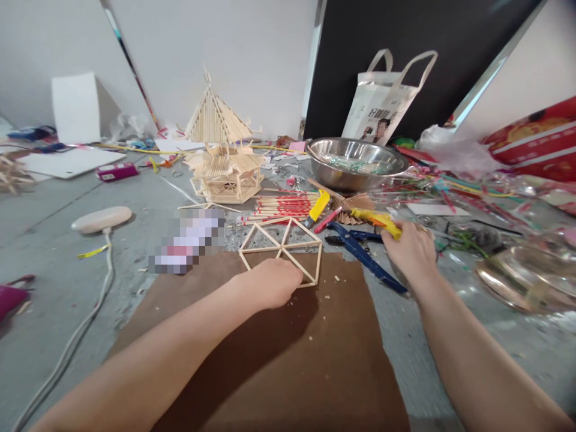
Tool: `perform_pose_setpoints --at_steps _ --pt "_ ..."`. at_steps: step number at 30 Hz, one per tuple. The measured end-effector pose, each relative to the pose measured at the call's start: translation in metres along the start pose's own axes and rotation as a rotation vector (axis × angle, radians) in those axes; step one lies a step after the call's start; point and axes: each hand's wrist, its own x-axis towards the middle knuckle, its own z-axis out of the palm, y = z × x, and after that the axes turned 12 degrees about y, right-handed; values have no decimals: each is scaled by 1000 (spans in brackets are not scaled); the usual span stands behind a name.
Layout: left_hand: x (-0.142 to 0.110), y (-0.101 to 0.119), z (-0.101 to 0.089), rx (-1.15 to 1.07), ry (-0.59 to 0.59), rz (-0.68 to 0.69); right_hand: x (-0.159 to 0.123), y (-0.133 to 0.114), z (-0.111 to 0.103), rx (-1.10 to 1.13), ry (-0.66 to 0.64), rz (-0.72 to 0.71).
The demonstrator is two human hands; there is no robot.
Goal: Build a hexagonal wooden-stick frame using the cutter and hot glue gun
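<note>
A flat hexagonal frame (319,264) of thin wooden sticks, with spokes meeting in the middle, lies at the far edge of a brown sheet (288,372). My left hand (276,283) is closed on its near side; the fingertips are hidden beneath the hand. Over to the right, my right hand (411,249) has its fingers wrapped around the end of a yellow tool with an orange part, which looks like a glue gun (371,217). Blue-handled pliers (371,258) lie just left of that hand. Beyond them are a yellow utility knife (318,207) and a red pen-like stick (327,220).
A stick-built pavilion (227,174) stands behind the frame, beside red-and-white packed sticks (288,207). Farther back are a metal bowl (360,180) and a white bag (373,108). A white device (101,220) trails a cable at left; clutter and plastic (531,276) lie at right.
</note>
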Motion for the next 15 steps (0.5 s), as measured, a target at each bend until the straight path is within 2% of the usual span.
perform_pose_setpoints --at_steps 7,11,15 --pt "0 0 2 -18 43 34 3 6 5 -37 -213 185" --pt "-2 -3 -12 -71 57 14 7 12 4 93 -187 268" --pt "-2 -18 -29 -159 153 -49 11 18 -5 220 -112 269"
